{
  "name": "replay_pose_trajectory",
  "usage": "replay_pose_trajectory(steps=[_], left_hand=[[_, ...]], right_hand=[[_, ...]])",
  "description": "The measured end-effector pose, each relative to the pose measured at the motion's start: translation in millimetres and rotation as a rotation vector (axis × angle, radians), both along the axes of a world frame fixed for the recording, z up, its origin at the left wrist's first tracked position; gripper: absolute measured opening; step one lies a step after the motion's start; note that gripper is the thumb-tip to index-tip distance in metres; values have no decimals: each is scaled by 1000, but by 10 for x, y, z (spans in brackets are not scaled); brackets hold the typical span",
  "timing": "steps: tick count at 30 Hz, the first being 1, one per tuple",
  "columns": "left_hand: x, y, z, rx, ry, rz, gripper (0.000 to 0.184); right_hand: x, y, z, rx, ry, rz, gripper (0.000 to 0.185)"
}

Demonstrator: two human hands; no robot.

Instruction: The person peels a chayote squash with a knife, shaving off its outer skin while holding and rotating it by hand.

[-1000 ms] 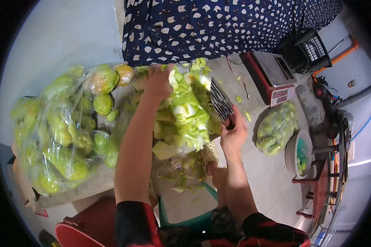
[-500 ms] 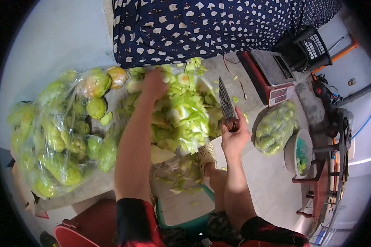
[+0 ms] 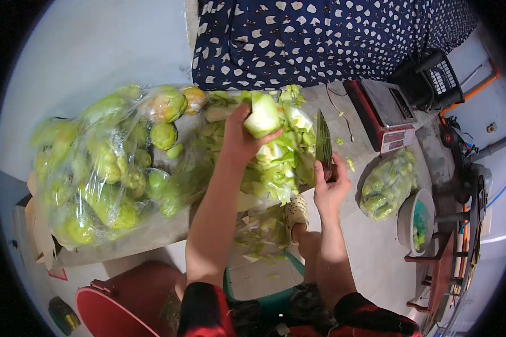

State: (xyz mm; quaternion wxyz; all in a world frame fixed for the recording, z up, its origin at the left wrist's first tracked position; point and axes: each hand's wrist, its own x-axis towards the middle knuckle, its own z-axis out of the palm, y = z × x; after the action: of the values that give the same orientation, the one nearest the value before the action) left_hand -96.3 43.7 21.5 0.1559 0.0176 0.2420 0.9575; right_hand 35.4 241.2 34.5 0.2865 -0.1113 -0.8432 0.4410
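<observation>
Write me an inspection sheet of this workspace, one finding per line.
Surface: grey surface, partly covered by cut green peelings.
Job's things: peeled vegetable and knife, both in hand; large clear bag of green vegetables at the picture's left.
Clutter: loose peelings around the work spot; scale nearby.
Hands: left hand grips the peeled vegetable; right hand holds the knife, tip away from the body.
Cables: thin cable beside the scale; where it leads cannot be told.
Surroundings: patterned cloth behind; red tub near the person; smaller bag and whitish bowl at right.
</observation>
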Motion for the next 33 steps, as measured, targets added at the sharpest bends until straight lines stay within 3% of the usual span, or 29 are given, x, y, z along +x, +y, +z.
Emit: replay_pose_trajectory(steps=[1,3,5,8,11,14,19,33], left_hand=[[91,4,140,228,-136,-22,43],[224,-26,185,172,-165,-79,45],[278,-138,81,153,-215,-228,50],[595,-277,185,44,-195,-143,55],[872,-429,288,119,-155,-108,59],[1016,-556,265,130,-105,-1,59],[1124,-742,205,38,-211,145,60],[1217,-923,122,68,-149,97,51]], right_hand=[[6,23,-3,9,-1,37,30],[45,-17,87,-86,-29,92,19],[107,-153,323,-302,-1,180,20],[197,-170,517,-327,-159,394,25],[215,-340,640,-330,-351,538,29],[190,-468,574,-454,-453,605,28],[200,-569,570,-398,-524,719,28],[215,-687,500,-353,-549,702,26]])
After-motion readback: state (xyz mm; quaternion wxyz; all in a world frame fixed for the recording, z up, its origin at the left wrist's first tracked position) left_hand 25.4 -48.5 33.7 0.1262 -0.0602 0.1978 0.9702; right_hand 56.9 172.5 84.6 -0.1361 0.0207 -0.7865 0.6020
